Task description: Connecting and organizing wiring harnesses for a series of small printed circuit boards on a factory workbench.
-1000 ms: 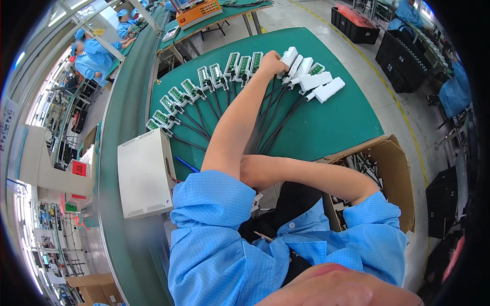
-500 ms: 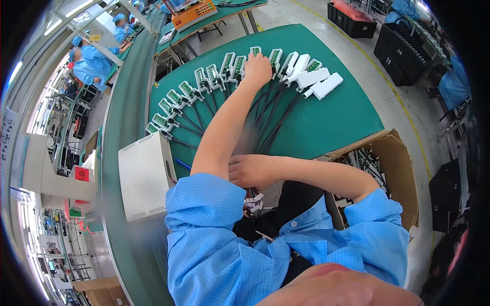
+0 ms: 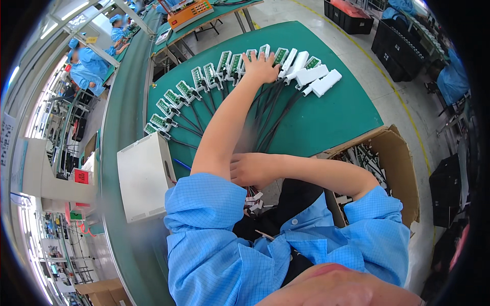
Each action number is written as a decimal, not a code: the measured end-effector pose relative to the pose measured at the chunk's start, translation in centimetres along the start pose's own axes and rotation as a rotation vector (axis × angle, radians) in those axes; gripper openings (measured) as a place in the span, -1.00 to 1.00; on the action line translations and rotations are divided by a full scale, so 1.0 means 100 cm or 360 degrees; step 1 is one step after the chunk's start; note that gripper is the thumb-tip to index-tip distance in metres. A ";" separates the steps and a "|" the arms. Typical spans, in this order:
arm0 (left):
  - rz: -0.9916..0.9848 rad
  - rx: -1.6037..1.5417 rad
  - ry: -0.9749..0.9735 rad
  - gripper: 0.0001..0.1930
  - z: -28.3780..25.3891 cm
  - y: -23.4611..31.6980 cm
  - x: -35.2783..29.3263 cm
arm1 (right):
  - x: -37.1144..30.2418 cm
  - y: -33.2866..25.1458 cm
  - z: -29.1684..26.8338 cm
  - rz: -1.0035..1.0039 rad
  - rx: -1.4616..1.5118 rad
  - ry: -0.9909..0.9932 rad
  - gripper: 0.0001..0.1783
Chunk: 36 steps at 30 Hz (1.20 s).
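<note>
Right hand [image 3: 252, 169] near, left hand [image 3: 261, 69] spread at cabled casings [image 3: 198, 78]
The right hand's grip cannot be told; the left, fingers loose, has casings fanned across the table [image 3: 326, 120] either side. Arranging them seems in hand; shifting one calls for a pinch.

Left hand [image 3: 262, 70] moved left from the white cases [image 3: 311, 75] to the open green-board cases [image 3: 223, 62]; fingers [image 3: 262, 57], curled earlier, now spread.
</note>
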<state>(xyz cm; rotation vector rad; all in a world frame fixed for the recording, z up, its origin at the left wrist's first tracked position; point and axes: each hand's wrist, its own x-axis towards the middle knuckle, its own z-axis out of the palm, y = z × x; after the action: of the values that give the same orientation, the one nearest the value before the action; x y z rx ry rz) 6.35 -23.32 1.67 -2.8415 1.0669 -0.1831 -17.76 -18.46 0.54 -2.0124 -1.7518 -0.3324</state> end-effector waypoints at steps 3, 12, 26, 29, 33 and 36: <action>0.0034 0.0044 0.0022 -0.26 0.009 -0.001 0.006 | -0.002 0.001 0.001 0.0000 -0.0027 -0.0006 -0.58; 0.0213 -0.0785 -0.0040 -0.34 -0.028 0.022 0.027 | -0.007 -0.002 0.008 0.0049 -0.0004 0.0134 -0.65; 0.0699 -0.0903 0.0338 -0.53 -0.033 0.099 -0.047 | -0.007 -0.007 0.007 0.0109 -0.0050 0.0052 -0.60; 0.0768 -0.0971 0.0322 -0.58 -0.036 0.105 -0.051 | -0.008 -0.010 0.004 0.0179 -0.0065 -0.0021 -0.61; 0.0837 -0.0860 0.0887 -0.67 -0.054 0.108 -0.055 | -0.011 -0.007 0.009 0.0157 0.0011 0.0070 -0.62; 0.0663 -0.0355 0.0730 -0.69 -0.063 0.117 -0.064 | -0.010 -0.009 0.011 0.0188 -0.0015 0.0127 -0.64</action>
<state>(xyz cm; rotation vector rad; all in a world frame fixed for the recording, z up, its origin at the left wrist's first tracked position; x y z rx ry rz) -6.92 -28.24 5.84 -2.7394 1.8428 -0.7449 -18.89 -18.69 -0.70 -2.0695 -1.5789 -0.3778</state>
